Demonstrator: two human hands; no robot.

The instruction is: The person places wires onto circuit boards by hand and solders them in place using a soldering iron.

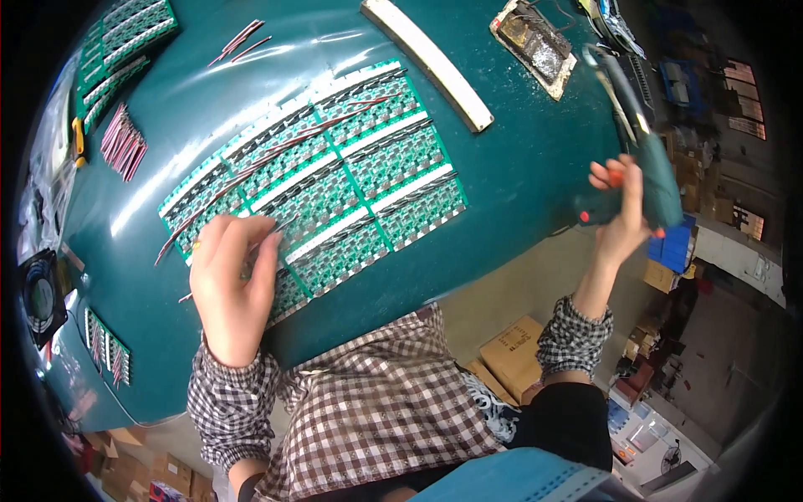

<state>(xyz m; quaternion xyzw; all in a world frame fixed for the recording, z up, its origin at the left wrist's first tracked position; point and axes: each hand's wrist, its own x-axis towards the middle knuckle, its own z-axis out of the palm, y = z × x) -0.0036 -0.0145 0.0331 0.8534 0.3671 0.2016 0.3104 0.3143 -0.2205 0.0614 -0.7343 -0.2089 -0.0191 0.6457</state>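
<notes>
My left hand is over the lower left of a large sheet of green circuit boards. Its thumb and fingers are pinched together on a thin wire, with short ends showing beyond the fingertips and behind the hand. Dark wires lie in rows across the boards, and longer red-and-black wires run diagonally over them. Off the table's right side, my right hand is wrapped round a green pistol-shaped soldering gun, slightly blurred and pointing up and away. Its tip is apart from the boards.
A long white bar lies behind the boards. Right of it sits a scorched tray with grey residue. Red wire bundles and more boards are at left. Cardboard boxes stand below the table edge.
</notes>
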